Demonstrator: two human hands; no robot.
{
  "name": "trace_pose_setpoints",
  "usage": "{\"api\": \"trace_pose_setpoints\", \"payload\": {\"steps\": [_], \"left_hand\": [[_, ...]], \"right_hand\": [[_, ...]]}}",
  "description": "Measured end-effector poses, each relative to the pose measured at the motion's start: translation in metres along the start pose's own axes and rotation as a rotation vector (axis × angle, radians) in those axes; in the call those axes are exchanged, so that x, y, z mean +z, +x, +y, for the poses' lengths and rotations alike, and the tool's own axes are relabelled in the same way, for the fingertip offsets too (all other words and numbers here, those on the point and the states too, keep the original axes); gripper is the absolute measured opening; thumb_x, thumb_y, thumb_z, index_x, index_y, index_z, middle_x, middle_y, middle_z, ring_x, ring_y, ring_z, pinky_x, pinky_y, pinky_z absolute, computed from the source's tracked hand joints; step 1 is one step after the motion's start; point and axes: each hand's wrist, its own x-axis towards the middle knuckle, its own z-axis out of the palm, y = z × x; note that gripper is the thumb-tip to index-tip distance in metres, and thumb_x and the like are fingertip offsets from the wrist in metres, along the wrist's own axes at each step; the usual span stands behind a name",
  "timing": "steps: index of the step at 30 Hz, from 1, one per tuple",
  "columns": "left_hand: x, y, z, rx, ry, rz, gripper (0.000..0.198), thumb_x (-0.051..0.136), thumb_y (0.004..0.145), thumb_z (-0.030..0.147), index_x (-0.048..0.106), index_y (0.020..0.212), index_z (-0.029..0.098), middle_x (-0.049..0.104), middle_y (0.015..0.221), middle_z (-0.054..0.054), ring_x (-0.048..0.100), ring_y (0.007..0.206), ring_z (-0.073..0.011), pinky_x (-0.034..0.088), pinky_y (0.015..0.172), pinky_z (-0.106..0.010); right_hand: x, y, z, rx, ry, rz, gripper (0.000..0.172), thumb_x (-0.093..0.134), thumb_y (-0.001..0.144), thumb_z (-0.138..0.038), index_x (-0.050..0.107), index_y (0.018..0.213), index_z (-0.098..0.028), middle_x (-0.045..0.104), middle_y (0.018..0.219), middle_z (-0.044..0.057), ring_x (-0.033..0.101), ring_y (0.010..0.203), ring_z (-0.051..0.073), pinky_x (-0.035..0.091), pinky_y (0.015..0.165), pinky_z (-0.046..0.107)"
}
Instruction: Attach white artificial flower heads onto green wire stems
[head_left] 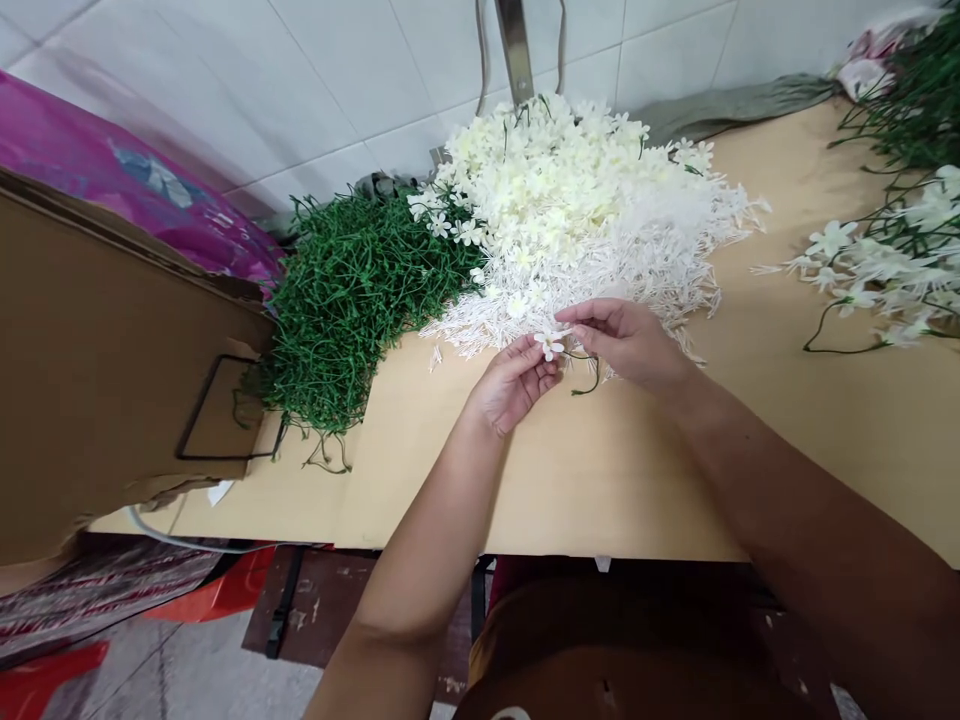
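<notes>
Between the front and back edges of the table [562, 490], the left hand [516, 388] pinched a white flower [549, 346]; the right hand [628, 345] narrowed beside it, contents unclear. A loose pinch could have dropped the green stem [598, 375]

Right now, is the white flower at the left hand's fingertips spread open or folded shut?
Spread open: the white flower in the left hand shows its petals fanned outward around the centre.
</notes>
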Motion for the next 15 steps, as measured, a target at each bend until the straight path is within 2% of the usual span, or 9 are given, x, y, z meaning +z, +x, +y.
{"api": "trace_pose_setpoints", "payload": {"steps": [3,8,15], "left_hand": [[0.0008,0.001,-0.0003,-0.021,0.003,-0.008,0.022,0.079,0.068,0.015,0.059,0.077,0.013,0.064,0.067,0.0,0.058,0.059,-0.0062,0.048,0.06,-0.018],[0.0005,0.001,0.0001,-0.043,0.01,0.035,0.017,0.075,0.073,0.014,0.059,0.078,0.014,0.066,0.065,0.0,0.06,0.058,-0.0068,0.049,0.06,-0.018],[0.0022,0.0008,0.0002,-0.044,0.043,0.054,0.015,0.072,0.078,0.015,0.057,0.078,0.014,0.066,0.064,0.001,0.06,0.057,-0.0059,0.049,0.061,-0.017]], "right_hand": [[0.0076,-0.0029,0.0029,-0.082,-0.172,-0.025,0.016,0.06,0.079,-0.019,0.07,0.091,-0.016,0.07,0.086,0.006,0.063,0.076,0.016,0.051,0.071,0.033],[0.0071,-0.007,-0.0009,-0.202,-0.487,-0.023,0.01,0.057,0.079,-0.014,0.067,0.08,-0.016,0.064,0.079,0.005,0.058,0.07,0.015,0.048,0.065,0.03],[0.0053,-0.0093,-0.0041,-0.257,-0.589,-0.028,0.011,0.054,0.079,-0.011,0.064,0.079,-0.017,0.063,0.08,0.005,0.056,0.067,0.014,0.045,0.064,0.028]]}}
